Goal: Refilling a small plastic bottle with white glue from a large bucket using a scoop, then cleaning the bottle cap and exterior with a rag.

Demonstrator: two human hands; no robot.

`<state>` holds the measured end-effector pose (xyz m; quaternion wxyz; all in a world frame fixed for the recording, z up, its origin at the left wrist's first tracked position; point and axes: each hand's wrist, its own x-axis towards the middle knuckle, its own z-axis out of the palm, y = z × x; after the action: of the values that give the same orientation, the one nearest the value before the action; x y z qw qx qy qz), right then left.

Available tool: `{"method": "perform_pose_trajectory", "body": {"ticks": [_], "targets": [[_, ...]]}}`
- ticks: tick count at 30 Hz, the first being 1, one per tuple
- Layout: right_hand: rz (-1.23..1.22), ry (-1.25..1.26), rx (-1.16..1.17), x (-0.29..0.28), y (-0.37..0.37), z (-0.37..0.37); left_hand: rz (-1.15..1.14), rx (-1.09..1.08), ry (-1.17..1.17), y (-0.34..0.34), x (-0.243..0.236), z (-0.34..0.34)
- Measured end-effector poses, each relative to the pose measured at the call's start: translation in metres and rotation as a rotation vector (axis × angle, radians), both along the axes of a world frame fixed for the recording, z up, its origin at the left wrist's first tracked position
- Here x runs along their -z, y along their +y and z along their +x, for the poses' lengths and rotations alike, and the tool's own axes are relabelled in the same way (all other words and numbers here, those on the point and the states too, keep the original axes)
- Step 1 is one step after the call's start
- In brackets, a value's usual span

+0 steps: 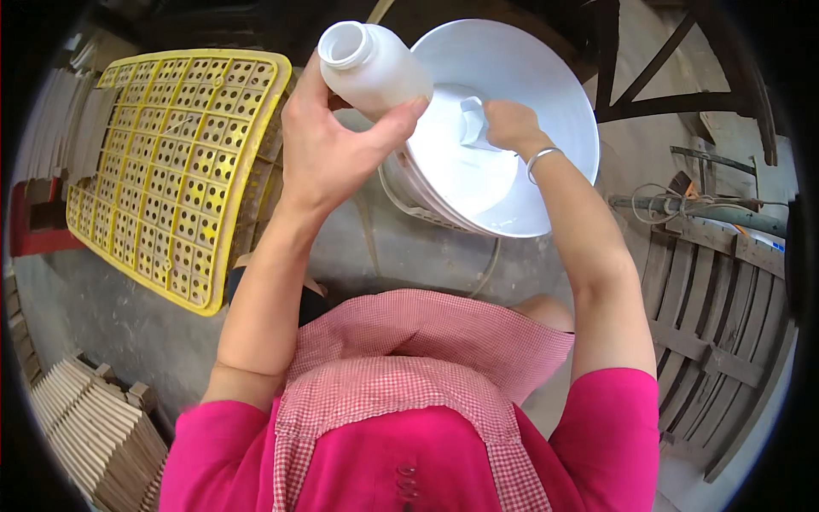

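The left hand [331,162] has its grip around a white plastic bottle [380,72], tilted by the big white bucket's [559,102] left side. The right hand [510,126] holds a white scoop [471,121] inside.

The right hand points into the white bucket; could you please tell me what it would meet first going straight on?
Beyond the white scoop it seems to hold, the right hand would probably meet the inner wall of the white bucket, though depth is unclear.
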<state>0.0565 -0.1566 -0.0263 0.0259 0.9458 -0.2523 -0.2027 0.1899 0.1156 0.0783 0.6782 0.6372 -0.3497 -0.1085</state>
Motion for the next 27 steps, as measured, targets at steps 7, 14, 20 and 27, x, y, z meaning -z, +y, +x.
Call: {"method": "perform_pose_trajectory", "body": {"ticks": [7,14,20,27], "targets": [[0.289,0.040,0.351,-0.011,-0.017,-0.005,-0.020,0.054,-0.046,-0.010,0.012,0.014],[0.713,0.155,0.521,-0.017,-0.004,0.017,-0.004,0.031,-0.062,-0.012,0.019,0.022],[0.679,0.271,0.571,-0.018,-0.003,0.024,-0.029,0.038,-0.037,-0.014,0.019,0.022],[0.176,0.216,0.157,0.011,-0.003,0.012,-0.019,0.046,-0.153,-0.017,0.015,0.020]]}}
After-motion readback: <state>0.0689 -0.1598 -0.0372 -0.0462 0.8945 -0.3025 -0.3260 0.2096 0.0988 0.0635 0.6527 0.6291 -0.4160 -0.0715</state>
